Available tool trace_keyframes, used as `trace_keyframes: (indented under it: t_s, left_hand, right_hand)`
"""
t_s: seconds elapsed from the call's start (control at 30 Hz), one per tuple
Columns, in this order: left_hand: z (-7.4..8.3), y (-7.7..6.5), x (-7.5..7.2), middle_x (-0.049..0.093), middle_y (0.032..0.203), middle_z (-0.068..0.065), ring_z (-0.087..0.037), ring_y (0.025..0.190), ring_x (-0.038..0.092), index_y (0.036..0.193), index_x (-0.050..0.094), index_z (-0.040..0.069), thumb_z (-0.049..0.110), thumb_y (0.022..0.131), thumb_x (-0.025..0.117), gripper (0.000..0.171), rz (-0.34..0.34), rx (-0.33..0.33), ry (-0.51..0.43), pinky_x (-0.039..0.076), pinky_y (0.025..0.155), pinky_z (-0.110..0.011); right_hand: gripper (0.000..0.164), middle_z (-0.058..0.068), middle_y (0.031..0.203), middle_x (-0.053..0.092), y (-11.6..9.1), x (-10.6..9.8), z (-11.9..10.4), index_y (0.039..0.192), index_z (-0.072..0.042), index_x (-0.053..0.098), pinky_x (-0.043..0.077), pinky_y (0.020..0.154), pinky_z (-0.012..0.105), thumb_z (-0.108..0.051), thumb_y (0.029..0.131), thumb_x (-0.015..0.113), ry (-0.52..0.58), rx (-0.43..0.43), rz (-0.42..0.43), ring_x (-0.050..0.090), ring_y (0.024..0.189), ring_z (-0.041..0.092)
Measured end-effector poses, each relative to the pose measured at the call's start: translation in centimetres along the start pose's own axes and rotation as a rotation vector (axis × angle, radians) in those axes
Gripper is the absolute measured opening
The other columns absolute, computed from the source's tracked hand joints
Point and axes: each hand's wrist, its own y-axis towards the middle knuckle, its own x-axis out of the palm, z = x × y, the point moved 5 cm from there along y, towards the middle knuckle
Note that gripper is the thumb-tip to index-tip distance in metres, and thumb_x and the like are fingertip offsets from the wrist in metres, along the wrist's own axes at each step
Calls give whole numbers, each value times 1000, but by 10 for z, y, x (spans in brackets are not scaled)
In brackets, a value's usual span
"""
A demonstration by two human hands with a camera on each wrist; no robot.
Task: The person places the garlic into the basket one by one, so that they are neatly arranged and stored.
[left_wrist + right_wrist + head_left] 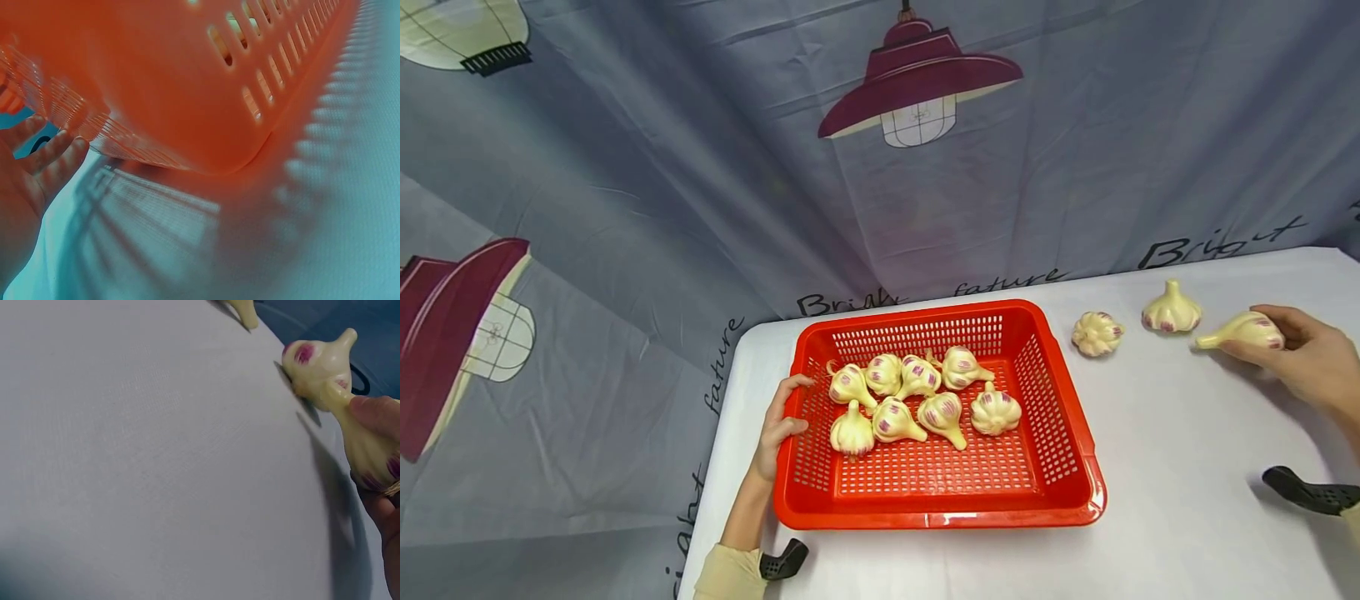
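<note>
A red plastic basket (pixel 940 521) with slotted walls holds several garlic bulbs (pixel 895 419), grouped mostly toward its back and left. My left hand (pixel 778 429) grips the basket's left rim; in the left wrist view its fingers (pixel 59 156) lie against the slotted wall. Far to the right, my right hand (pixel 1311 354) holds a garlic bulb (pixel 1251 331) between thumb and fingers, its stem pointing left. The right wrist view shows this held bulb (pixel 362 447) close up, overlapping another bulb (pixel 322 365) behind it.
Two loose garlic bulbs lie on the white table (pixel 1165 467) between basket and right hand: one upright (pixel 1171 310), one on its side (pixel 1097 333). A grey curtain (pixel 737 167) with printed lamps stands behind and left. Black wrist pieces (pixel 784 560) show near both sleeves.
</note>
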Motion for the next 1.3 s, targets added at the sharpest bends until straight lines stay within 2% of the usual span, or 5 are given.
trace_keyframes:
  t_s: [0.2, 0.27, 0.7, 1.1, 1.3]
  left_hand:
    - [0, 0, 0, 38, 137, -29, -43, 114, 47, 133, 36, 1, 1, 74, 39, 60, -7, -2, 0, 54, 83, -44]
    - [0, 0, 0, 37, 137, -30, -43, 115, 46, 133, 36, 1, 1, 74, 39, 59, -8, -1, -2, 54, 83, -44]
    - [1, 0, 1, 38, 137, -28, -44, 114, 46, 133, 36, 1, 1, 75, 39, 58, -13, -1, 3, 54, 83, -44]
    - [-1, -1, 1, 39, 135, -29, -41, 113, 49, 133, 38, 2, 1, 76, 40, 58, -10, 1, 7, 54, 82, -43]
    - [1, -1, 1, 38, 134, -29, -38, 113, 50, 133, 38, 2, 0, 77, 39, 57, -11, 11, -2, 55, 82, -42]
  right_hand:
    - [60, -34, 94, 50, -8, -14, -20, 139, -27, 52, 40, 57, 11, -27, 86, 80, 142, -84, 29, 43, 77, -19]
    - [55, -42, 87, 48, -9, -19, -31, 130, -36, 51, 41, 57, 10, -23, 85, 81, 180, -101, 28, 47, 75, -19]
    - [71, -19, 104, 44, -15, -37, -110, 151, -2, 40, 40, 60, 6, -27, 93, 72, 107, -144, 32, 43, 77, -13]
    - [52, -28, 105, 65, -28, -51, -177, 130, -25, 57, 43, 66, 8, -11, 85, 80, 292, -277, -106, 58, 84, -7]
    - [51, -18, 106, 69, -36, -40, -208, 128, -19, 59, 46, 64, 15, -5, 84, 80, 283, -374, -193, 61, 82, 6]
